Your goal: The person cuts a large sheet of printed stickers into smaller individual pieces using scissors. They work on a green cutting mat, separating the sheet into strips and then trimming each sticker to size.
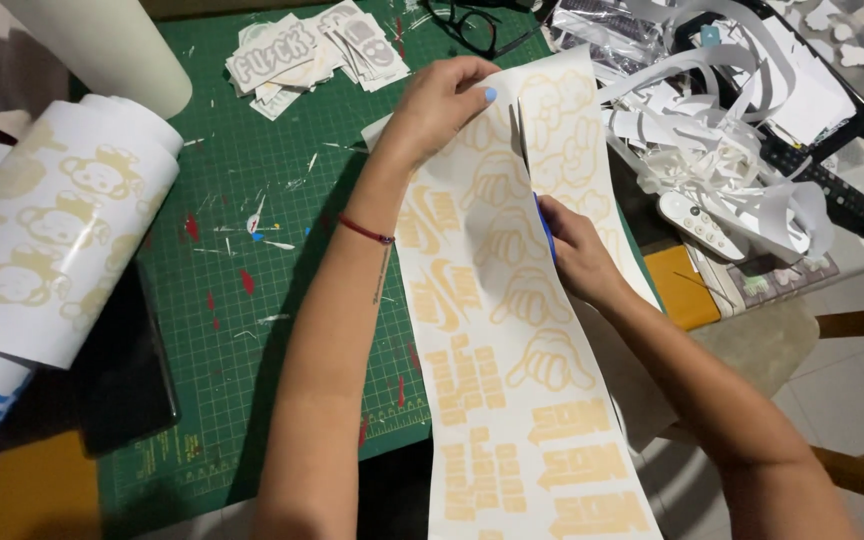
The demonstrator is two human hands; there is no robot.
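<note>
Rolls lie at the far left: a white roll [47,235] printed with pale yellow monkey faces curls over the counter's edge, a plain cream tube [102,45] stands above it, and a dark flat slab [122,375] shows beneath. A green cutting mat [252,330] with a white grid covers the middle of the counter, flecked with red marks and paper slivers. At its top sits a pile of cut stickers [312,50], with black glasses [477,25] just beside. The left hand [437,105], a red cord at its wrist, presses down on the top edge of a long sheet [512,380]; its fingers pinch the sheet's upper end, thumb beneath. The sheet is white with pale yellow hand signs and lettering, and runs from the mat's top right down past the counter's near edge toward the viewer. The right hand [577,255] rests on the sheet's right side, fingers closed around a blue cutter [544,230] whose tip meets the slit between the sheet and a narrow strip [577,150] parting from it. Further right lies a heap of white scraps [722,130], a white remote [697,225] among them, and a black remote [842,205] near the edge.
</note>
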